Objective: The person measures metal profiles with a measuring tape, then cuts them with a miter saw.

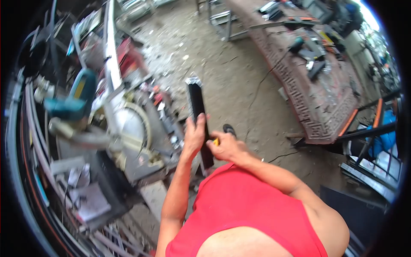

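A black metal profile (198, 103) with a bright cut end is held in front of my body, its far end pointing away from me. My left hand (195, 136) is wrapped round its middle from the left side. My right hand (226, 147) is closed round a small yellow object (216, 141) close to the profile's right side; most of that object is hidden by the fingers, so its kind cannot be made out.
A miter saw with a teal motor housing (83, 92) and round base (132, 126) stands at the left. A patterned table (314, 103) bearing tools is at the right. A dark cable (257, 92) crosses the littered floor. Long profiles line the left edge.
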`<state>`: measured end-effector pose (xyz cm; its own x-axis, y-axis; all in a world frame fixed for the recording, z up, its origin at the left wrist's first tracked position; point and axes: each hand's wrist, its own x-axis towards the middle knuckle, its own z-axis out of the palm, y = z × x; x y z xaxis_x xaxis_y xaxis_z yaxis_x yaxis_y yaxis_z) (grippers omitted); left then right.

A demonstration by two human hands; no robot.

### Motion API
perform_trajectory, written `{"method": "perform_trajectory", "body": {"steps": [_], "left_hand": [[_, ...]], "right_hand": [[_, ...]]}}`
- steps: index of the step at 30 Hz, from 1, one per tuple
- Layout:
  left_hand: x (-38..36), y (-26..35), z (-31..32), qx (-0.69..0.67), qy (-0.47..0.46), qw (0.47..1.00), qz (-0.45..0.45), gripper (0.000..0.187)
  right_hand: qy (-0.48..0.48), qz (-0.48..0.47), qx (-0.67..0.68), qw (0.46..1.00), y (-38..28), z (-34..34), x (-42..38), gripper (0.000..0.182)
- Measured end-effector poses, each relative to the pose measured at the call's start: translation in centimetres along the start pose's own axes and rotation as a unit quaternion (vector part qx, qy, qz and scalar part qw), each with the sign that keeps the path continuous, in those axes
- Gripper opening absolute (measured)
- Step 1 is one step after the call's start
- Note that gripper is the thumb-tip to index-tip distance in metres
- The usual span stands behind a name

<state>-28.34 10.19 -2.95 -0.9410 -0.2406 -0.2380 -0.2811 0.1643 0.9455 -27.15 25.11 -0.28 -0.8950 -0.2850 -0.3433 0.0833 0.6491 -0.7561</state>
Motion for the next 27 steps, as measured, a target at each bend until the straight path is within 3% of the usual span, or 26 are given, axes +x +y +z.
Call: {"method": "perform_trajectory", "body": {"steps": [1, 5, 7, 8, 10, 12, 13, 14, 15, 16, 17, 18, 19, 20, 21, 23, 24, 27], "left_hand": [[0.5, 0.5, 0.5, 0.039, 0.021, 0.999, -0.015, 0.062], [5.3, -3.2, 2.6, 0.096, 0.037, 0.991, -0.084, 0.068], [7.7, -5.0, 3.8, 0.163, 0.048, 0.975, -0.146, 0.067], [9.0, -6.0, 4.6, 0.200, 0.062, 0.964, -0.165, 0.066], [10.7, -9.1, 5.5, 0.195, 0.055, 0.963, -0.178, 0.062], [11.2, -10.9, 7.1, 0.198, 0.066, 0.955, -0.210, 0.058], [11.1, -12.8, 7.7, 0.207, 0.063, 0.951, -0.222, 0.057], [11.1, -14.0, 8.5, 0.215, 0.060, 0.946, -0.235, 0.056], [10.8, -12.6, 9.4, 0.224, 0.059, 0.941, -0.247, 0.056], [10.5, -11.0, 10.4, 0.230, 0.059, 0.936, -0.260, 0.055], [10.3, -11.3, 10.9, 0.224, 0.053, 0.926, -0.299, 0.057], [10.2, -10.7, 11.5, 0.217, 0.055, 0.921, -0.318, 0.056], [10.0, -9.7, 12.0, 0.226, 0.061, 0.921, -0.312, 0.055], [10.1, -8.8, 12.4, 0.237, 0.065, 0.920, -0.304, 0.054], [10.3, -8.5, 12.8, 0.238, 0.069, 0.918, -0.309, 0.054], [10.0, -8.1, 13.1, 0.270, 0.061, 0.901, -0.335, 0.053], [9.8, -7.9, 13.1, 0.272, 0.057, 0.898, -0.342, 0.053], [9.4, -7.1, 12.9, 0.275, 0.024, 0.898, -0.343, 0.052]], "right_hand": [[0.022, -0.037, 0.020, 0.999, 3.5, 1.4, 2.0, 0.033], [0.039, -0.044, 0.157, 0.986, 9.4, 0.3, 8.9, 0.027], [0.078, 0.035, 0.206, 0.975, 12.6, -1.9, 13.0, 0.026], [0.078, 0.048, 0.181, 0.979, 15.4, -3.4, 16.1, 0.041], [0.185, 0.057, 0.212, 0.958, 17.9, -8.6, 21.7, 0.035], [0.149, 0.017, 0.219, 0.964, 23.5, -15.9, 30.4, 0.026], [0.197, -0.084, 0.104, 0.971, 27.2, -19.5, 35.8, 0.023], [0.220, -0.042, 0.196, 0.955, 26.0, -24.7, 38.4, 0.024], [0.246, 0.004, 0.122, 0.962, 25.1, -30.0, 41.6, 0.024], [0.275, -0.042, -0.001, 0.960, 29.2, -34.8, 48.2, 0.025], [0.233, -0.059, -0.197, 0.950, 28.8, -41.1, 51.3, 0.030], [0.246, 0.048, -0.080, 0.965, 30.1, -45.7, 56.5, 0.031], [0.273, -0.003, -0.063, 0.960, 28.1, -50.8, 56.9, 0.034], [0.328, 0.130, 0.117, 0.928, 27.3, -54.7, 60.2, 0.045], [0.352, 0.101, 0.121, 0.923, 28.3, -58.6, 62.7, 0.057], [0.398, 0.153, -0.040, 0.904, 22.9, -61.8, 60.2, 0.062], [0.374, 0.200, -0.054, 0.904, 21.0, -61.5, 59.1, 0.064], [0.341, 0.108, -0.191, 0.914, 22.6, -55.5, 57.4, 0.058]]}}
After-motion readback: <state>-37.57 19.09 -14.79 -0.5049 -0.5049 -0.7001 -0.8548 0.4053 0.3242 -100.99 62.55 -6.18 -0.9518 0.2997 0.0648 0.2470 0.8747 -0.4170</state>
